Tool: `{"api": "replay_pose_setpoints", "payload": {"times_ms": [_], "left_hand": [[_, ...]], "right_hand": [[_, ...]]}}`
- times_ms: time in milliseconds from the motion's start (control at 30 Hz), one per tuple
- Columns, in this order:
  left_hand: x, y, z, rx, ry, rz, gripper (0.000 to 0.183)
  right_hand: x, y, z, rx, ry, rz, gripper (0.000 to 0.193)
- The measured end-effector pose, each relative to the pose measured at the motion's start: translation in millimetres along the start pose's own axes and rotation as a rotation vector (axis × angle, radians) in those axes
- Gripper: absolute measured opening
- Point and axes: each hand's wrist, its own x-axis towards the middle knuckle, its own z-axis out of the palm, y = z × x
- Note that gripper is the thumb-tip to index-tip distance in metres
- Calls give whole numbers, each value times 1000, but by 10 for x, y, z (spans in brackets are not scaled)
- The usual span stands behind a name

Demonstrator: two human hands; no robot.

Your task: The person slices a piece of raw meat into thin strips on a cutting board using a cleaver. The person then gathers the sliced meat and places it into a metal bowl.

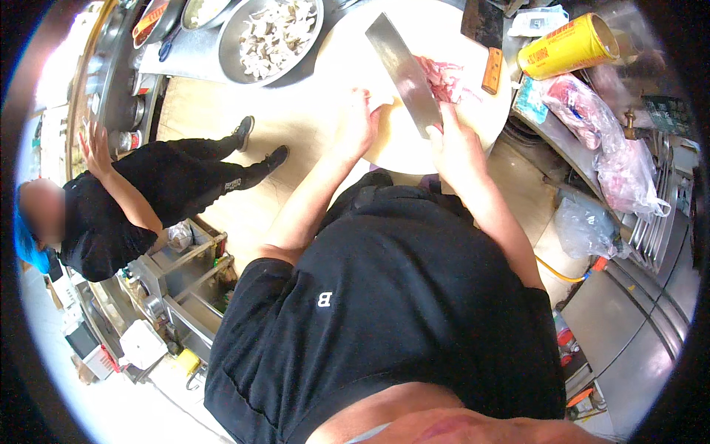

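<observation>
Gripping the handle of a broad cleaver [403, 74], the right hand [455, 144] has its fingers wrapped tight around the grip, the blade slanting up and away over a round, pale chopping board [355, 52]. The left hand [357, 122] rests on the board just beside the blade's flat, its fingers curled together; whether the fingertips press on a scrap of meat or on bare board cannot be told, since the blade and knuckles cover that spot. The pink sliced meat [442, 78] lies in a small heap on the far side of the blade, near the board's right edge, with a wooden-handled tool [492, 70] just beyond it. A metal bowl of pale chopped pieces [275, 33] sits to the board's left, a yellow can [569, 46] lies on its side to the right, and bagged raw meat [592, 118] slumps on the steel counter. 1 other person in black [126, 200] stands well apart at the left. The main risk is the left fingertips sitting so close to the edge: a slip on wet meat or a rushed stroke could nick them. The heap near the rim could also be pushed off the board by a sideways sweep.
</observation>
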Motion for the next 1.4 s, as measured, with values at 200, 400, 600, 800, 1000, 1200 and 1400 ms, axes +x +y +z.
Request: {"api": "replay_pose_setpoints", "payload": {"times_ms": [200,400,600,800,1000,1200,1400], "left_hand": [[83,70,-93,246,-135,-48,32],[131,62,-59,351,-173,-69,33],[120,73,-20,357,-153,-63,31],[205,32,-46,306,-175,-95,37],[477,-262,-175,-186,-462,-596,58],[286,-364,-226,-19,-135,-113,53],[141,-399,-103,-115,-124,137,47]], "right_hand": [[-28,-163,11,-42,-3,-51,41],[-7,-241,63,-55,-23,-54,44],[77,-300,113,-110,-63,18,41],[307,-263,42,-58,-33,-17,33],[339,-290,-116,-101,104,4,31],[287,-317,-109,-171,-11,-47,38],[274,-360,51,-339,-57,-135,22]]}}
